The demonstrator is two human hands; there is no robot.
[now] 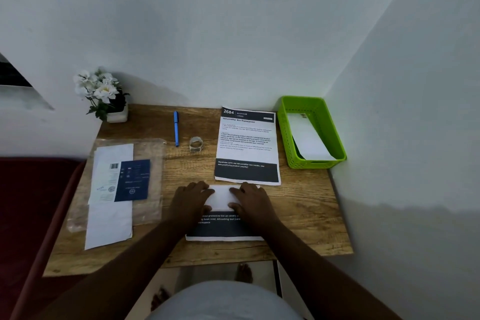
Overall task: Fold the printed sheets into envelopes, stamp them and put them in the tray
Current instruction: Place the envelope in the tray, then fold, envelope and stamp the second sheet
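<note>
I have both hands flat on the sheet (223, 226) in front of me at the near edge of the wooden desk (306, 205). My left hand (191, 201) and right hand (253, 202) lie palm down with the fingers spread, gripping nothing, each one pressing an end of the white flap that is turned over toward me. I judge they sit there to pin the fold while the crease is set; only the dark printed band at the bottom of the sheet shows below my wrists.

The next printed sheet (248, 145) lies face up just beyond my hands, near enough to pull down once this one is finished. The green tray (285, 135) stands in the far right corner against the wall, clear of the folding space, and already holds a white envelope (309, 138) leaning against its side. The pack of envelopes (114, 189) rests in its plastic sleeve on the left, within my left hand's reach. The blue pen (176, 128) and a small roll, which may be tape or stamps (196, 144), lie between the pack and the waiting sheet. A pot of white flowers (104, 96) sits in the far left corner, out of the way
</note>
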